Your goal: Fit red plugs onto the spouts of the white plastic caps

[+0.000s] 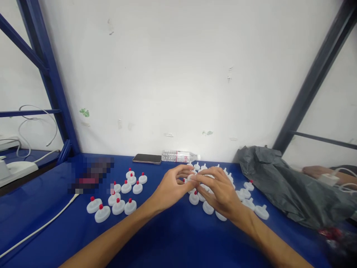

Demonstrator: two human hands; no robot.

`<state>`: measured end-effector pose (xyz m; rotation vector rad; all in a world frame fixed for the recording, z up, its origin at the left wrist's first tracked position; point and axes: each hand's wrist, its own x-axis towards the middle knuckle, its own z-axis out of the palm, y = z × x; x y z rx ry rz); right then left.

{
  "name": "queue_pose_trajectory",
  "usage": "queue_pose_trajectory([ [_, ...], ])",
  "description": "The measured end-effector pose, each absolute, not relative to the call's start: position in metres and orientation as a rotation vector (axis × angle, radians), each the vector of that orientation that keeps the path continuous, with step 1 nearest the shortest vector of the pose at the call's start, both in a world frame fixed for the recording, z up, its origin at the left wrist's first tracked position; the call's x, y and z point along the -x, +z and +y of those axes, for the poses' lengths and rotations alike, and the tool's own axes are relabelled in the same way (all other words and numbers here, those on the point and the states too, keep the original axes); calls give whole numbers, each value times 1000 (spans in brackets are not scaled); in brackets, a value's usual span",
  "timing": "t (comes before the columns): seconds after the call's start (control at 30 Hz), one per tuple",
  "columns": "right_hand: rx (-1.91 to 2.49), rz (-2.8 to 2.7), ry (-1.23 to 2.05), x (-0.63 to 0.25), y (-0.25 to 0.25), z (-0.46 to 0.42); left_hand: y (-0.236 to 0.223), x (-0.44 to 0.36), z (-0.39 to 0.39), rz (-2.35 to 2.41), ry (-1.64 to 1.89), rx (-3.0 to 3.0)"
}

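My left hand (170, 188) and my right hand (219, 191) meet over the blue table (173, 238), fingertips pinched together on a small white plastic cap (192, 177). Under and behind the hands lies a loose heap of white caps (245, 193), a few with red tips. To the left stands a group of white caps with red tips (118, 197), set apart from the heap.
A phone (147, 158) and a lying water bottle (178, 156) rest by the wall. A dark grey plastic bag (290, 186) covers the right side. A white cable (41, 227) crosses the left. Blue rack posts (52, 85) flank the table.
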<state>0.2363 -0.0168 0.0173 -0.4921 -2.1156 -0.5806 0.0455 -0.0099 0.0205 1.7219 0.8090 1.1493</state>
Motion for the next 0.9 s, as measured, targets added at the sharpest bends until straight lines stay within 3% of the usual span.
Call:
queue_pose_trajectory([
  [0.33, 573, -2086, -403, -232, 16, -18, 27, -41, -6, 715, 1007, -1442],
  [0.63, 646, -2039, -333, -240, 22, -9, 21, -32, 5, 822, 951, -1755],
  [0.77, 1019, -1886, -451, -285, 38, 13, 22, -21, 14, 1237, 968, -2466],
  [0.9, 1627, -1784, -430, -344, 43, 38, 21, -5, 27, 1533, 622, -2888],
])
